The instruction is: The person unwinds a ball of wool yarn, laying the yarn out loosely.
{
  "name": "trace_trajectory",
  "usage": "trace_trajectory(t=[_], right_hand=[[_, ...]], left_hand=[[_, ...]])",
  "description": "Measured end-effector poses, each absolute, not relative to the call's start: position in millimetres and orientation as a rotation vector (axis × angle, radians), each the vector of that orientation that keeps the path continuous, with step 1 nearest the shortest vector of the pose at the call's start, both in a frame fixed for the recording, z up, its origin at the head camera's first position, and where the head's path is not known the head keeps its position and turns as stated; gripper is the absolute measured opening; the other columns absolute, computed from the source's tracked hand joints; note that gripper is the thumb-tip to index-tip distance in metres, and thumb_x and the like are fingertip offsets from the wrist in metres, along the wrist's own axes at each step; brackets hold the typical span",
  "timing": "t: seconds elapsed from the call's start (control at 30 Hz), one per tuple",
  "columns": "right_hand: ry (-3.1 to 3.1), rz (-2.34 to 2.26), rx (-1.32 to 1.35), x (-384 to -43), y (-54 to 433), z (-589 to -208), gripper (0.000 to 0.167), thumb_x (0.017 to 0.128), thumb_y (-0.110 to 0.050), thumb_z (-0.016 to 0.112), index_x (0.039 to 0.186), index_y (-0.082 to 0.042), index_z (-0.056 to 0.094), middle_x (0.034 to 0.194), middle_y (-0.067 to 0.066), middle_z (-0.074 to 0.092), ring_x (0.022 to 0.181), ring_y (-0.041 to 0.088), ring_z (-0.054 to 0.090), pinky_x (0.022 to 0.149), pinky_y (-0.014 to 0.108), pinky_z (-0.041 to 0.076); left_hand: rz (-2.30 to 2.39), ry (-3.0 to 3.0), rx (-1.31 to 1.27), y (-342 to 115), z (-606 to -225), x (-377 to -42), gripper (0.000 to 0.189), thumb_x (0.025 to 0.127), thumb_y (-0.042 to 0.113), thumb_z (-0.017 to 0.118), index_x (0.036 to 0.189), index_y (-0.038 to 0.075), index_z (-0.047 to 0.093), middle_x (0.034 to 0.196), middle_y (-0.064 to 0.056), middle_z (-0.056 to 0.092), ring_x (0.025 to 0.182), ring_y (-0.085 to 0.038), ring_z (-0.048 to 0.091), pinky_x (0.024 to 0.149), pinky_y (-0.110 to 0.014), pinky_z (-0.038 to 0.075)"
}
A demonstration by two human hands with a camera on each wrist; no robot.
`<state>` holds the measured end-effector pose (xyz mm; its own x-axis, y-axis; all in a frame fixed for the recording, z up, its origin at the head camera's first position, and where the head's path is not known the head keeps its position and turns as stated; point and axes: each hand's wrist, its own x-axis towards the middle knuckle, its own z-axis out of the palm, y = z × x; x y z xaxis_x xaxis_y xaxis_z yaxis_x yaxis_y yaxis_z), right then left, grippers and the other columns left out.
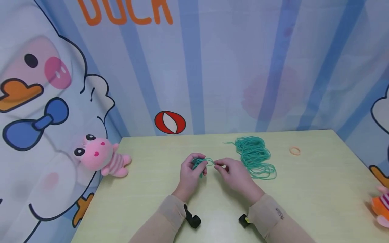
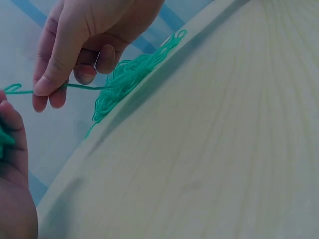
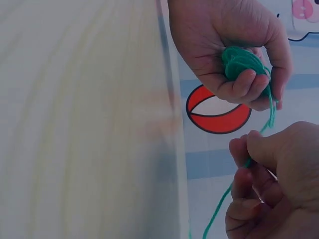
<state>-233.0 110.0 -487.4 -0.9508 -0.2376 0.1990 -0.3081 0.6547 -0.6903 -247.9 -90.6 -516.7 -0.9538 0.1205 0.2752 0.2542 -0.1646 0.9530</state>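
Observation:
A small bundle of green yarn [image 3: 240,63] sits in my left hand [image 1: 189,173], whose fingers curl round it. Opposite it, my right hand [image 1: 236,175] pinches a single strand between thumb and fingertips. In the right wrist view the strand [image 3: 218,211] runs from the bundle through the right fingertips and on downward. A loose pile of green yarn [image 1: 253,153] lies on the table just beyond the right hand. The left wrist view shows the strand leading from the right fingers toward that pile [image 2: 127,79].
An orange ring [image 1: 294,151] lies on the table [image 1: 319,189] right of the pile. At the left edge sits a pink plush toy [image 1: 101,157]; part of another plush toy [image 1: 381,206] shows at the far right. A printed curtain [image 1: 212,67] hangs behind the table.

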Motion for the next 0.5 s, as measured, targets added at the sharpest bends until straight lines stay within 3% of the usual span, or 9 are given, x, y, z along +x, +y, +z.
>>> trace_trajectory(t=[0.1, 0.23, 0.4, 0.5], right_hand=[[-2.741, 1.184, 0.397, -232, 114, -486, 0.022, 0.109, -0.023, 0.07, 0.126, -0.015, 0.082, 0.117, 0.003, 0.082, 0.076, 0.009, 0.061, 0.069, 0.026, 0.052], [-2.629, 1.177, 0.316, -230, 127, -481, 0.02, 0.11, -0.022, 0.069, 0.124, -0.014, 0.082, 0.111, 0.003, 0.081, 0.081, 0.013, 0.062, 0.064, 0.026, 0.05], [-2.485, 1.186, 0.248, -226, 151, -480, 0.02, 0.11, -0.019, 0.069, 0.123, -0.009, 0.08, 0.106, 0.007, 0.079, 0.082, 0.017, 0.063, 0.062, 0.024, 0.051], [-2.435, 1.18, 0.217, -224, 164, -482, 0.02, 0.109, -0.018, 0.069, 0.121, -0.007, 0.08, 0.107, 0.008, 0.08, 0.084, 0.016, 0.066, 0.066, 0.022, 0.053]], left_hand=[[-2.292, -1.973, -0.43, -90, -518, -248, 0.024, 0.107, 0.007, 0.068, 0.127, -0.004, 0.063, 0.093, -0.026, 0.065, 0.07, -0.012, 0.064, 0.068, -0.021, 0.059], [-2.295, -1.98, -0.402, -90, -519, -249, 0.02, 0.107, 0.009, 0.069, 0.126, 0.006, 0.065, 0.094, -0.032, 0.062, 0.07, -0.012, 0.063, 0.069, -0.021, 0.059], [-2.257, -1.995, -0.399, -89, -521, -251, 0.028, 0.107, 0.009, 0.068, 0.129, -0.006, 0.063, 0.092, -0.034, 0.063, 0.068, -0.011, 0.063, 0.067, -0.021, 0.058], [-2.239, -1.984, -0.389, -89, -523, -252, 0.03, 0.107, 0.009, 0.068, 0.129, -0.011, 0.062, 0.089, -0.029, 0.064, 0.067, -0.011, 0.063, 0.066, -0.021, 0.058]])
